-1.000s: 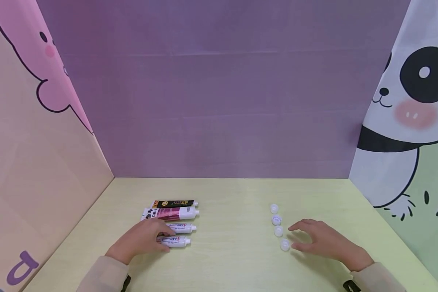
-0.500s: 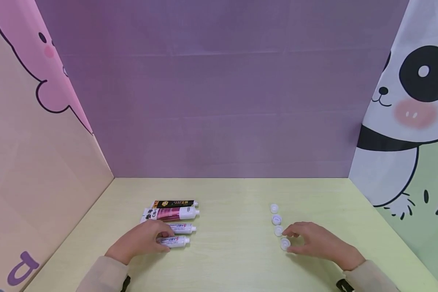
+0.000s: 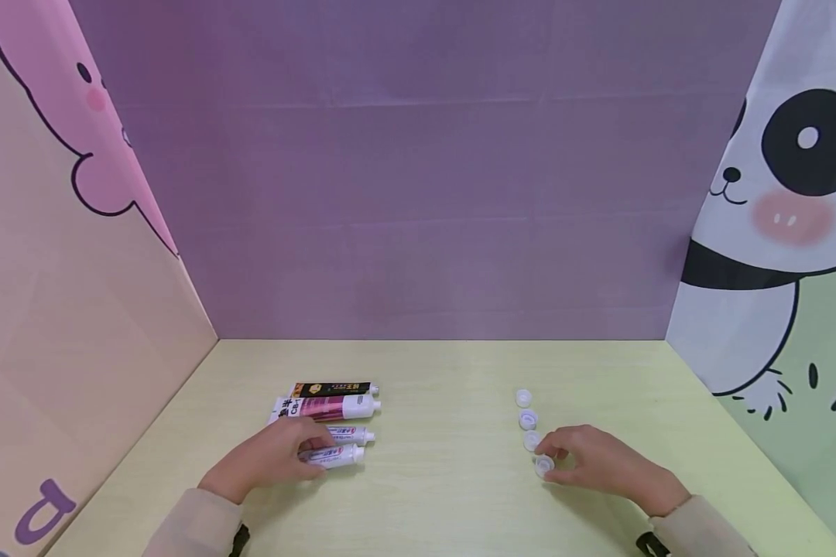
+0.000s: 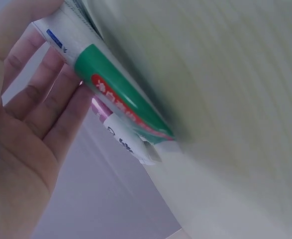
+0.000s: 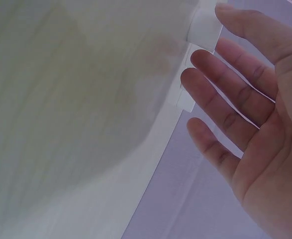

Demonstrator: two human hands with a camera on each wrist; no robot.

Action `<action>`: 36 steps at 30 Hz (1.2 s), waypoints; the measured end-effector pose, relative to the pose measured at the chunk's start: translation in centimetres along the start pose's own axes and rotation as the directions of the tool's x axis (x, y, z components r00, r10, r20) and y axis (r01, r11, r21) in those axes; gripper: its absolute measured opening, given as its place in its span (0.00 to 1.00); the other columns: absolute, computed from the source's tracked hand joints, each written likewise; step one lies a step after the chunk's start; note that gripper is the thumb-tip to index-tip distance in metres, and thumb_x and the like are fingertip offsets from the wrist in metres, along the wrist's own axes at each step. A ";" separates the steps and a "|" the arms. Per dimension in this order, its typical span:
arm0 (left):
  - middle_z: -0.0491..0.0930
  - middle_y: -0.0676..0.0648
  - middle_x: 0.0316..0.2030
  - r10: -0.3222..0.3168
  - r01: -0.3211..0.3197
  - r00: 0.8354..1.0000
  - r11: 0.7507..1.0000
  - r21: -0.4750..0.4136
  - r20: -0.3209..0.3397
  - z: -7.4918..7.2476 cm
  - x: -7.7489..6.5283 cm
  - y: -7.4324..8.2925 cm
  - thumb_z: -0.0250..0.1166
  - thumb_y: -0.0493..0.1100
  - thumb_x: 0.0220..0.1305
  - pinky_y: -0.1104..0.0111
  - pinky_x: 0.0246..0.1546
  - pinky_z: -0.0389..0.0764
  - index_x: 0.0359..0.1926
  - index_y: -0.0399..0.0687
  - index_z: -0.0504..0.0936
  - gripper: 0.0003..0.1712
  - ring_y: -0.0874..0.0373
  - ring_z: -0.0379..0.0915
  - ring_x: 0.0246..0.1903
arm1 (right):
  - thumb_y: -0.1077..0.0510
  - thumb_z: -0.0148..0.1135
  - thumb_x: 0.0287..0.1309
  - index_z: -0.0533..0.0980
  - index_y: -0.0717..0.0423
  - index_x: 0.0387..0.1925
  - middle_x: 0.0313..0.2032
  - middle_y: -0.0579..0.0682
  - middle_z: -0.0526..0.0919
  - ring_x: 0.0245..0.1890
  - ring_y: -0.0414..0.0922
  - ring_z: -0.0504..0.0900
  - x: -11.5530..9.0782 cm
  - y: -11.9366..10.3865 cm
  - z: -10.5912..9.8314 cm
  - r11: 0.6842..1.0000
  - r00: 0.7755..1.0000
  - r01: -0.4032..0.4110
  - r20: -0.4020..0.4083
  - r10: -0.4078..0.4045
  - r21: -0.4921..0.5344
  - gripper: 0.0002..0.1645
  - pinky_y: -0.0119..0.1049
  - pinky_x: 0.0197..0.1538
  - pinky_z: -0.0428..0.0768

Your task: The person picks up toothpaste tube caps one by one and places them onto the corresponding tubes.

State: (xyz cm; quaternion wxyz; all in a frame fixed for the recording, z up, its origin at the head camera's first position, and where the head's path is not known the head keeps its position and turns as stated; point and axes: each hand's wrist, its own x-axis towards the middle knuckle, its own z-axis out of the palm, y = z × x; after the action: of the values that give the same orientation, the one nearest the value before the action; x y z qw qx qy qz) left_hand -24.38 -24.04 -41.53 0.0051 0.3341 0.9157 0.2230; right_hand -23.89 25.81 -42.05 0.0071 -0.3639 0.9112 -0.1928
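Note:
My left hand (image 3: 272,458) pinches the nearest white toothpaste tube (image 3: 340,456) between thumb and fingers. In the left wrist view that tube's green and red end (image 4: 118,92) slants beside the table surface. Beyond it lie another white tube (image 3: 351,435), a purple-and-white tube (image 3: 327,407) and a black tube (image 3: 334,388), their bare nozzles pointing right. My right hand (image 3: 602,468) pinches the nearest white cap (image 3: 544,465) at its sides, with thumb and forefinger; the other fingers are loosely bent in the right wrist view.
Beyond the pinched cap, more white caps, a near one (image 3: 532,441), a middle one (image 3: 527,419) and a far one (image 3: 523,398), form a row on the pale table (image 3: 446,464). A purple wall (image 3: 418,193) stands behind, with printed panels at both sides.
My right hand has moved left onto the nearest cap, its thumb and forefinger closing in on it. The nearest tube's nozzle end has risen slightly in my left hand.

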 end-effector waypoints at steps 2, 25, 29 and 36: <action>0.79 0.61 0.36 0.012 -0.012 1.000 1.000 0.001 -0.012 0.0 0.0 0.0 0.78 0.40 0.52 0.68 0.38 0.79 0.42 0.48 0.86 0.15 0.68 0.72 0.34 | 0.52 0.74 0.56 0.84 0.53 0.44 0.38 0.37 0.84 0.36 0.32 0.78 0.0 0.0 0.0 1.000 1.000 -0.005 0.003 0.005 0.006 0.15 0.36 0.41 0.80; 0.76 0.60 0.33 0.041 -0.041 0.998 0.999 0.001 -0.045 -0.3 0.8 0.4 0.77 0.40 0.53 0.68 0.36 0.78 0.44 0.48 0.85 0.16 0.67 0.70 0.33 | 0.58 0.72 0.57 0.83 0.53 0.43 0.39 0.39 0.85 0.37 0.33 0.80 0.0 -0.1 -0.4 1.000 1.000 0.005 0.013 -0.006 0.030 0.12 0.36 0.40 0.81; 0.77 0.60 0.34 0.050 -0.050 0.997 0.999 0.008 -0.059 -0.4 1.0 0.6 0.77 0.39 0.53 0.68 0.37 0.78 0.43 0.51 0.85 0.16 0.66 0.71 0.34 | 0.61 0.70 0.58 0.82 0.56 0.46 0.42 0.43 0.85 0.37 0.34 0.81 0.1 -0.3 -0.7 0.999 1.000 0.017 0.009 -0.018 0.046 0.13 0.35 0.39 0.81; 0.77 0.60 0.35 0.081 -0.080 0.993 0.997 0.020 -0.083 -0.1 1.5 1.2 0.76 0.39 0.52 0.69 0.36 0.77 0.42 0.53 0.85 0.15 0.66 0.70 0.34 | 0.65 0.67 0.58 0.82 0.58 0.47 0.45 0.45 0.84 0.38 0.36 0.82 0.2 -0.3 -0.6 0.998 0.998 0.055 -0.042 -0.053 0.040 0.14 0.35 0.40 0.82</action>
State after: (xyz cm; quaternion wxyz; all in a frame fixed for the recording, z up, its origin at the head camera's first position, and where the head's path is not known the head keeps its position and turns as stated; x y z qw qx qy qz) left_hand -24.83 -22.37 -40.70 -0.0450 0.3612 0.9027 0.2294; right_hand -23.96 25.71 -41.41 -0.0094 -0.3842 0.8968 -0.2192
